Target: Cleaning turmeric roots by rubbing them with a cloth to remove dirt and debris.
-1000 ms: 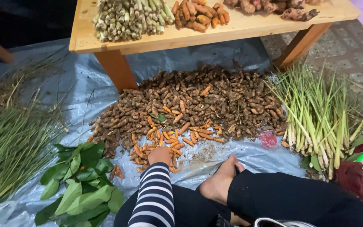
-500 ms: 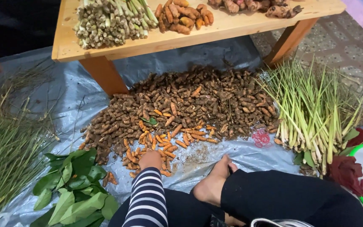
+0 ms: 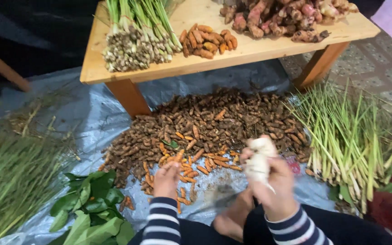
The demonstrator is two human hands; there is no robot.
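While blurred, right hand (image 3: 275,181) grips one white bag, probably (image 3: 258,159) | left hand (image 3: 166,179) on roots (image 3: 191,159), grip unclear

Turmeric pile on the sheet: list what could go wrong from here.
1. The left hand rests at the edge of the turmeric pile; loose orange pieces could scatter further across the plastic sheet.
2. The right hand grips a crumpled white bag, blurred; it might slip.
3. The bare foot sits close to stray roots and could crush them.

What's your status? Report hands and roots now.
Left hand down on the orange turmeric roots. Right hand raised, gripping a blurred white bundle. Nothing blocking the pile.
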